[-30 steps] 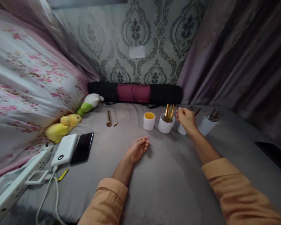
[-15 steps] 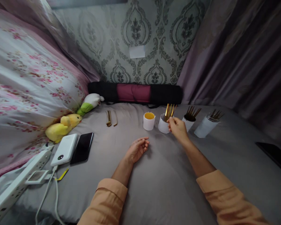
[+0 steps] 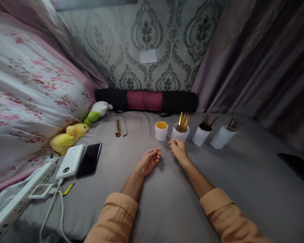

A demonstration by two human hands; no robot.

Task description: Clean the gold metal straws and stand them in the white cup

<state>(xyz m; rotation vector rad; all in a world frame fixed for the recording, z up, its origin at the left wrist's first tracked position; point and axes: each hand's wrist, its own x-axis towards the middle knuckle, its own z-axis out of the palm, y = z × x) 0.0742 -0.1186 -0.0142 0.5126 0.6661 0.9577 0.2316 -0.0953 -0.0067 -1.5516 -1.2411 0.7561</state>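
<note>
My left hand (image 3: 149, 162) rests on the grey sheet, palm turned inward, its fingers loosely bent and holding nothing. In front of the second white cup (image 3: 180, 135) is my right hand (image 3: 178, 150), its fingers curled together with nothing showing from them. Several shiny gold strips (image 3: 183, 122) stand up in that cup. To its left sits a short white cup (image 3: 161, 133) with a yellow inside. Two more white holders, a middle one (image 3: 201, 136) and a taller tilted one (image 3: 222, 136), contain several thin brown sticks.
Thin gold pieces (image 3: 118, 128) lie at the back left. A black phone (image 3: 90, 160), white power bank (image 3: 70, 161), power strip (image 3: 20, 199) and plush toys (image 3: 71, 136) line the left side. A rolled black-and-maroon bag (image 3: 145, 100) lies along the wall. A dark flat object (image 3: 297, 168) is far right.
My right hand has moved left and toward me, away from the gold strips, uncovering the front of the middle holder. My left hand has stayed in place.
</note>
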